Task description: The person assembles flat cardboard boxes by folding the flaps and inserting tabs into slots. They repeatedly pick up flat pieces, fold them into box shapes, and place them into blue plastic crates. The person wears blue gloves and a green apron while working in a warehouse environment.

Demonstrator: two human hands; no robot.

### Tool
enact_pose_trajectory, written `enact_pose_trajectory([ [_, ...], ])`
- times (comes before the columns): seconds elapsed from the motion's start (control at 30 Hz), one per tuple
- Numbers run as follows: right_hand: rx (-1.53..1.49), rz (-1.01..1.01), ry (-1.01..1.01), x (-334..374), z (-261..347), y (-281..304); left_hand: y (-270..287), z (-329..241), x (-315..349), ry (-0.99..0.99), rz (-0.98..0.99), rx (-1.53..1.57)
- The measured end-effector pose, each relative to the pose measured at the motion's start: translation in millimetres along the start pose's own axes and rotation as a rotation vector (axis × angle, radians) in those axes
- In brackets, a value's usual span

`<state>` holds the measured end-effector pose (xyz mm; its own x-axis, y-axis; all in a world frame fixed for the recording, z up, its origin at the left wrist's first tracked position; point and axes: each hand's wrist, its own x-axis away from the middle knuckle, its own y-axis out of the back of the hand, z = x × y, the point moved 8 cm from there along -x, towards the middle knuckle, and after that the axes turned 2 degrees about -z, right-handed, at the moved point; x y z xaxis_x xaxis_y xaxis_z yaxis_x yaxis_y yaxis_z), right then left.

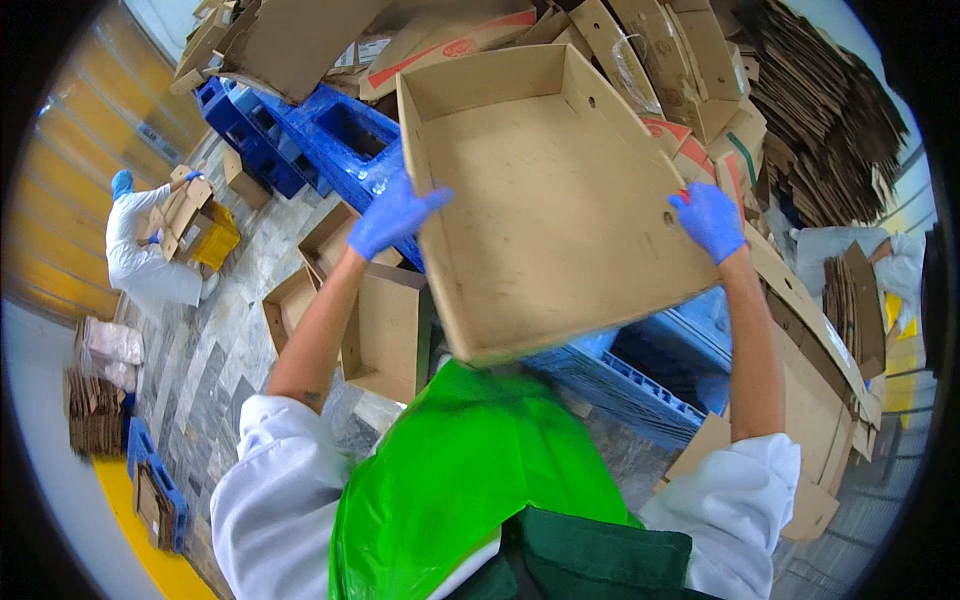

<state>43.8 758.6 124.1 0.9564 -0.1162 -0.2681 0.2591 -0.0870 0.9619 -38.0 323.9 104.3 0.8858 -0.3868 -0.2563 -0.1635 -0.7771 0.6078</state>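
While the gloved left hand [396, 216] grasps the left wall of a shallow cardboard tray [560, 190], the gloved right hand [712, 222] clasps its right wall, each grip closed over the edge. The tray hangs tilted before a green apron [480, 450], above a blue pallet [585, 375], with open boxes [385, 320] left of it and piled cardboard [690, 60] beyond.

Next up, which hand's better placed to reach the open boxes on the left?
Left hand, probably: it's nearer the open boxes. The right hand is farther, across the cardboard tray both hold.
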Motion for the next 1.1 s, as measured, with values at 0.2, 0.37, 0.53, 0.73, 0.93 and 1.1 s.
enact_pose_trajectory([
  [0.2,0.195,-0.105,0.013,-21,-3,37,33,-43,19,0.301,0.471,-0.473],
  [0.37,-0.016,-0.479,0.361,-41,142,39,93,-74,-51,-0.197,-0.04,-0.233],
  [0.53,-0.088,0.073,0.25,-72,238,-62,19,-47,-158,-0.498,0.319,-0.29],
  [0.73,-0.158,0.188,0.151,-115,282,-108,-88,91,-215,-0.498,0.828,-0.877],
  [0.93,-0.234,0.022,0.011,-159,305,-156,-107,148,-207,-0.165,1.305,-1.08],
  [1.1,-0.265,-0.004,-0.179,-164,309,-151,-105,162,-206,-0.187,1.393,-1.012],
])
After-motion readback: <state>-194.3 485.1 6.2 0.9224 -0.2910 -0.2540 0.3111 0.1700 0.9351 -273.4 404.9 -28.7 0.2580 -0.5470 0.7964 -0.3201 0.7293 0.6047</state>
